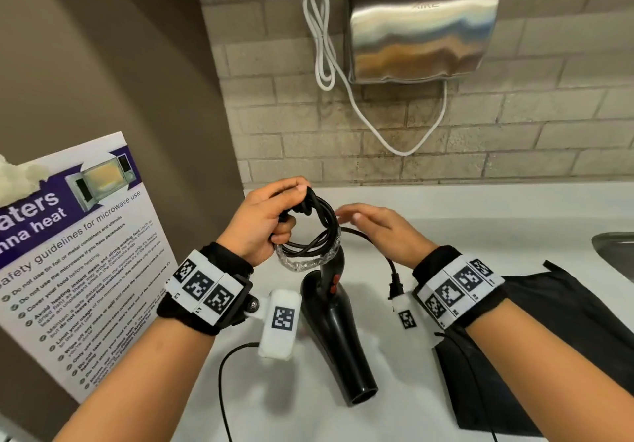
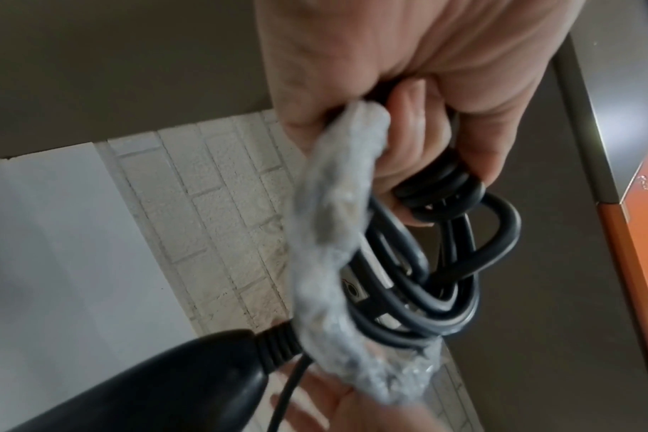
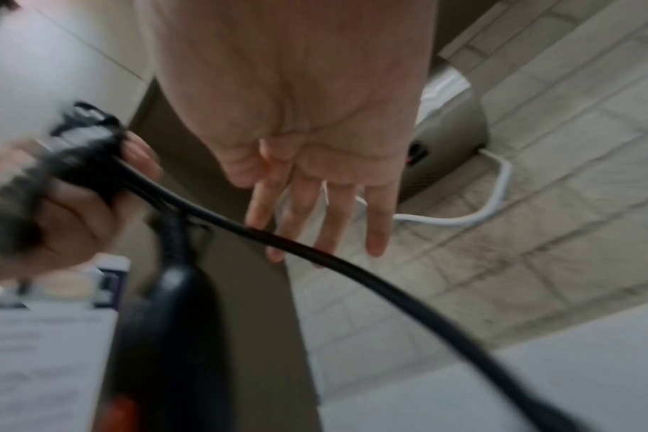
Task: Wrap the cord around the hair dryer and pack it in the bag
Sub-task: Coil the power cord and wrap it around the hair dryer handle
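Item 1, cord [image 1: 315, 225]: black, gathered into several loops, part of it sheathed in crinkled clear plastic wrap [image 1: 308, 263]. The loops are being gripped by the left hand [image 1: 264, 222], whose fingers [image 2: 407, 140] are being curled round the bundle above the dryer's handle. One free length is being left to run rightward under the right hand [image 1: 377, 225] down to the plug [image 1: 394, 285], which is hanging just beside the right wrist.

Item 2, hair dryer [image 1: 338, 331]: black, with red switches on the handle. It is being kept on the white bench [image 1: 411, 390], nozzle toward the viewer, handle end raised toward the cord bundle; the ribbed strain relief is being shown close up in the left wrist view.

Item 3, right hand: held flat above the free cord length, fingers [image 3: 376, 222] being kept straight and released, nothing grasped.

Item 4, bag [image 1: 549, 338]: black, lying flat on the bench to the right of the dryer, partly under the right forearm.

Item 5, surroundings: a steel hand dryer [image 1: 422, 26] with a white cable [image 1: 322, 47] on the brick wall; a microwave safety poster [image 1: 79, 253] being leaned at the left; a sink edge [image 1: 614, 249] at the far right.
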